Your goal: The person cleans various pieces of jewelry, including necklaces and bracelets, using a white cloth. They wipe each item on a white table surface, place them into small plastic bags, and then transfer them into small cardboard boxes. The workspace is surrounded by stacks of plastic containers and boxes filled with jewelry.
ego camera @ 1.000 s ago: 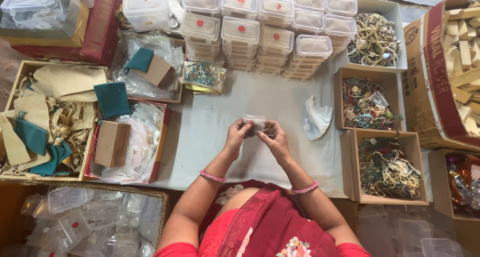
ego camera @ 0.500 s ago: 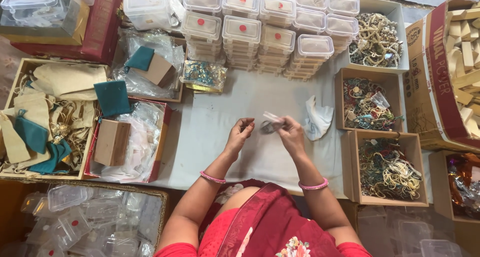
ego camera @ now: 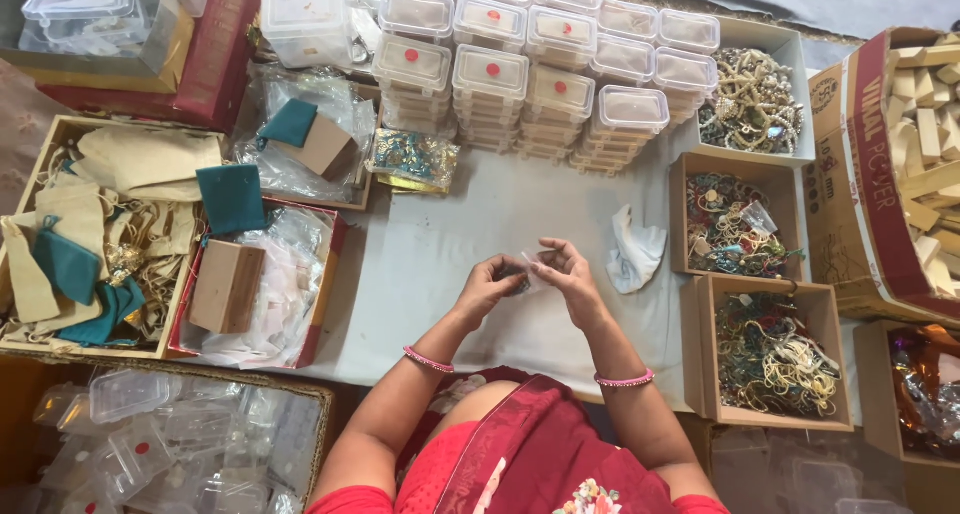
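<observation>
My left hand (ego camera: 490, 286) and my right hand (ego camera: 567, 274) meet over the grey cloth (ego camera: 450, 234) in front of me. Together they pinch a small clear plastic pouch (ego camera: 527, 271) with a dark little piece inside it. Fingertips of both hands touch the pouch, which is partly hidden by them. Pink bangles sit on both wrists. A crumpled white cloth (ego camera: 636, 249) lies just right of my right hand.
Stacks of clear lidded boxes with red dots (ego camera: 520, 64) stand at the back. Cardboard boxes of jewellery (ego camera: 770, 349) line the right side. At left are trays with cloth pouches (ego camera: 90, 234) and plastic bags (ego camera: 270, 284). Empty clear boxes (ego camera: 160, 444) lie at lower left.
The hands drew apart half a second ago, the right one lifting the pouch rightward; now they have come back together on it near the middle.
</observation>
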